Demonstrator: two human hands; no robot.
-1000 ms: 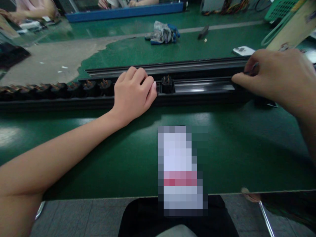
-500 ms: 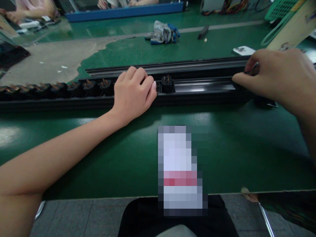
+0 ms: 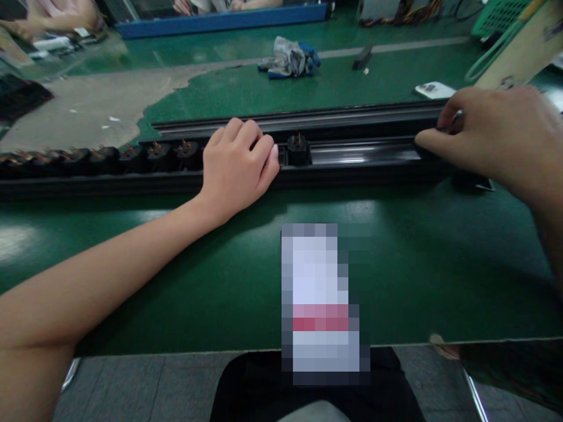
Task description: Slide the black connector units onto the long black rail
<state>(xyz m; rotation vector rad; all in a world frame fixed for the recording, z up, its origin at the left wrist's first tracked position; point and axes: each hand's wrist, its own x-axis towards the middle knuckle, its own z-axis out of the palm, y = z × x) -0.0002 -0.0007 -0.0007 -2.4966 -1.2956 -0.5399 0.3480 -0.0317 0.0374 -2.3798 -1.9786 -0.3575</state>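
Observation:
A long black rail (image 3: 373, 172) lies across the table, its open channel showing a shiny metal inside. Black socket modules with copper-coloured prongs stand in a row along its left part, one of them a socket module (image 3: 187, 155) just left of my left hand. My left hand (image 3: 240, 167) is closed over the rail, its fingers curled down on the far side and hiding that stretch. Right of it, a single socket module (image 3: 298, 149) sits in the channel. My right hand (image 3: 488, 135) pinches at the rail's right end; a small dark thing shows between thumb and fingers, mostly hidden.
A second black rail (image 3: 329, 117) lies behind. Farther back are a crumpled grey-blue glove (image 3: 292, 58), a small dark block (image 3: 362, 57) and a white phone-like object (image 3: 434, 90). A pixelated patch (image 3: 321, 281) covers something at the front edge. Another person's hands show beyond a blue bar (image 3: 220, 22).
The right hand has shifted very slightly at the rail's end. My left hand and the socket modules stay where they were.

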